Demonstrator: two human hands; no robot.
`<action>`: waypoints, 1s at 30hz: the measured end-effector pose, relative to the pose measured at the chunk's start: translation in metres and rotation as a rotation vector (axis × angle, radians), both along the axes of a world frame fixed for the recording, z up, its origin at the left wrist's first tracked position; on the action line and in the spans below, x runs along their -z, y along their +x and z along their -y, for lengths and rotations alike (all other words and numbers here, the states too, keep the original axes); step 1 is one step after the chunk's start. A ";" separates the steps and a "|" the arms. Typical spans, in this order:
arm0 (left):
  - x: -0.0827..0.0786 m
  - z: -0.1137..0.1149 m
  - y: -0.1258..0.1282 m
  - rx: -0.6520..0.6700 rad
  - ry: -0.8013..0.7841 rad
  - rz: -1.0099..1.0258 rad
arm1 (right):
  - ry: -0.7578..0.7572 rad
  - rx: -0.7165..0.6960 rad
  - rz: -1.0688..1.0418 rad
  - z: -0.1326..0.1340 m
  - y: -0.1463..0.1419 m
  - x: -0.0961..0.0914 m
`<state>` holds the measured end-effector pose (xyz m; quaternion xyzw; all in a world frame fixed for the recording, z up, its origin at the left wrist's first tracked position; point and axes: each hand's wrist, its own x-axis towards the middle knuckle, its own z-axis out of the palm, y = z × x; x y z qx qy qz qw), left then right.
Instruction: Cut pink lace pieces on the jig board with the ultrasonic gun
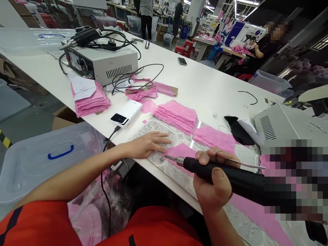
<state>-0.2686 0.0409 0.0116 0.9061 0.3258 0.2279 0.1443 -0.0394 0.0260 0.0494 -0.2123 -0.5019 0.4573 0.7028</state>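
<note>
My right hand (215,184) is wrapped around a black handpiece (230,176) with a tapered metal tip, which points left at the edge of a pink fabric piece (179,152). A thin metal rod (247,165) also sticks out from between its fingers. Flat on a clear patterned template (159,128), my left hand (150,145) has its fingers spread, the thumb at the pink piece's left edge. Whether the tip touches the fabric I cannot tell. Behind lie a pink fabric stack (176,114) and another pink stack (214,136).
A grey control box (112,65) carries a similar handpiece (83,37) and coiled cable. Nearby are a white power bank (126,114) and a paper-topped pink stack (91,102). A second box (287,123) and black phone (238,130) stand right. A lidded plastic bin (51,160) is left.
</note>
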 end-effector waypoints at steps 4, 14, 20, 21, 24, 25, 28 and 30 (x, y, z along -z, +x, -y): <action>0.001 0.000 0.001 -0.009 -0.004 0.028 | 0.013 -0.015 0.011 -0.001 -0.006 0.003; 0.002 0.002 0.001 -0.016 0.021 0.104 | -0.004 0.003 0.036 -0.004 -0.011 0.007; 0.003 0.002 0.000 -0.025 0.009 0.096 | 0.002 -0.010 0.052 -0.005 -0.012 0.007; 0.003 0.002 0.000 -0.027 0.008 0.093 | 0.004 -0.013 0.054 -0.005 -0.012 0.008; 0.003 0.002 0.000 -0.026 0.004 0.081 | 0.009 -0.012 0.068 -0.006 -0.011 0.008; 0.002 0.002 0.000 -0.026 0.002 0.076 | 0.012 -0.008 0.076 -0.007 -0.011 0.008; 0.002 0.002 0.000 -0.024 0.006 0.068 | 0.026 0.005 0.107 -0.006 -0.011 0.007; 0.002 0.002 -0.001 -0.023 0.012 0.067 | 0.027 0.016 0.121 -0.006 -0.012 0.006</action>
